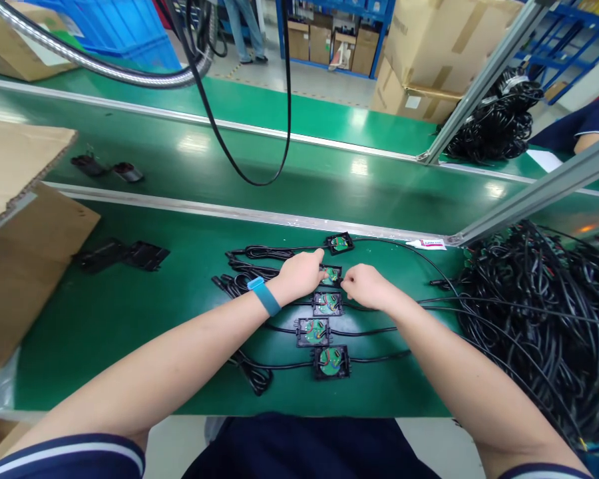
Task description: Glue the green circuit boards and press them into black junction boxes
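Several open black boxes with green circuit boards lie in a column on the green table. My left hand (302,273), fingers closed, is at the left side of the second box from the back (331,275). At that box's right edge, my right hand (364,285) is pinched on its black cable. The farthest box (339,243) lies just behind my hands. Nearer to me are a third box (328,304), a fourth (313,331) and the nearest one (331,362). Black cables run out from both sides of the boxes, with coiled bundles (269,252) on the left.
A large heap of black cables (544,319) fills the right side. A white tube (426,244) lies by the metal rail. Black plastic parts (147,255) and a cardboard box (40,266) are on the left. A black cable loop (259,183) hangs overhead. Another person's sleeve (586,126) shows at right.
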Action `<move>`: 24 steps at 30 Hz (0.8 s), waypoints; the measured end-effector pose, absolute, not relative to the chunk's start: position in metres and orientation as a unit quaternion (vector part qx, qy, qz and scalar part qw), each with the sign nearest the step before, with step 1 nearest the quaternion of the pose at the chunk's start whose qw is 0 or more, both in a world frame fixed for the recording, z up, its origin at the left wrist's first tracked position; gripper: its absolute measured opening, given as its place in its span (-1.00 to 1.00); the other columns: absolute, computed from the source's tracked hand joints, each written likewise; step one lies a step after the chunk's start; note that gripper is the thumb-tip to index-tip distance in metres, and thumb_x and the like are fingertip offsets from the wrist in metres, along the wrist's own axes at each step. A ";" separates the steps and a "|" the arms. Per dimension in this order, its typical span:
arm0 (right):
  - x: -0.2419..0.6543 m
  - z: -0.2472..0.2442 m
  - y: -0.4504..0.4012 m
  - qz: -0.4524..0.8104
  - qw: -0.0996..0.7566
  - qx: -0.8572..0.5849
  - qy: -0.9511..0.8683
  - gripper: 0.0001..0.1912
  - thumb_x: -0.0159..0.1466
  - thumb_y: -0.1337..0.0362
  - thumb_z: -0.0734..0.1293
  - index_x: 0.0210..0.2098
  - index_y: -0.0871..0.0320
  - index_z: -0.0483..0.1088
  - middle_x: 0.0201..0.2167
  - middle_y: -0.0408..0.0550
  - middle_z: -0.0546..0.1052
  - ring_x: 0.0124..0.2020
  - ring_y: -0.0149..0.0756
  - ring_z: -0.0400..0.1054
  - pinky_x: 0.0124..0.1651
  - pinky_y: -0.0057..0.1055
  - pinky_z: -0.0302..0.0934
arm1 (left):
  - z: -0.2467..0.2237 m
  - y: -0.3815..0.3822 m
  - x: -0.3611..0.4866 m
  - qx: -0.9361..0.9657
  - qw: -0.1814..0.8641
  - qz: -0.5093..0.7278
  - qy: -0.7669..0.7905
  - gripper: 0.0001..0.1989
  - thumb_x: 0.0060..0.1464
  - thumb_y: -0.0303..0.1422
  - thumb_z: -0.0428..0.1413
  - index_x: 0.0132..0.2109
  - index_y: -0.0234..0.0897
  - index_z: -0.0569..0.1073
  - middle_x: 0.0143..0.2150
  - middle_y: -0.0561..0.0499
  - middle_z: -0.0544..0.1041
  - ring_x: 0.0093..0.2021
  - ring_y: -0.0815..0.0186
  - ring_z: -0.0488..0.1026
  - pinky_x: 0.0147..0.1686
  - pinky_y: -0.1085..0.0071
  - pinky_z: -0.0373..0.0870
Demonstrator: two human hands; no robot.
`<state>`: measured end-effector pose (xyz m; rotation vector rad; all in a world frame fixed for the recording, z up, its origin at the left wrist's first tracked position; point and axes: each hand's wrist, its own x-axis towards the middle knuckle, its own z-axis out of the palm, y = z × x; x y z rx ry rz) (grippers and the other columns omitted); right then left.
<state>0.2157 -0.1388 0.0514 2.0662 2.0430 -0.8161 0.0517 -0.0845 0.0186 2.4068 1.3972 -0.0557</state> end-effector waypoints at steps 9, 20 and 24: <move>0.233 0.025 -0.145 -0.164 -0.036 0.621 0.765 -0.83 0.37 0.37 0.27 -0.21 0.20 0.53 -0.27 0.00 0.62 -0.22 -0.25 0.47 -0.15 -0.43 0.19 | 0.017 -0.085 0.053 0.851 0.193 -0.021 0.489 -0.75 0.20 -0.25 0.16 -0.04 -0.21 0.35 -0.19 -0.12 0.61 -0.14 0.05 0.57 -0.31 0.32 0.37; 0.221 0.020 -0.153 -0.063 0.093 0.614 0.781 -0.73 0.41 0.39 0.13 -0.18 0.25 0.47 -0.26 0.12 0.56 -0.22 -0.17 0.47 -0.16 -0.36 0.25 | 0.017 -0.084 0.053 0.849 0.197 -0.025 0.490 -0.75 0.20 -0.26 0.15 -0.03 -0.22 0.33 -0.15 -0.14 0.60 -0.12 0.05 0.57 -0.28 0.31 0.39; 0.200 0.035 -0.151 -0.049 0.165 0.610 0.773 -0.74 0.36 0.46 0.14 -0.12 0.32 0.45 -0.23 0.26 0.55 -0.18 -0.11 0.50 -0.16 -0.32 0.30 | 0.019 -0.084 0.053 0.848 0.196 -0.027 0.491 -0.74 0.20 -0.28 0.14 -0.02 -0.24 0.33 -0.16 -0.17 0.60 -0.11 0.03 0.57 -0.27 0.28 0.41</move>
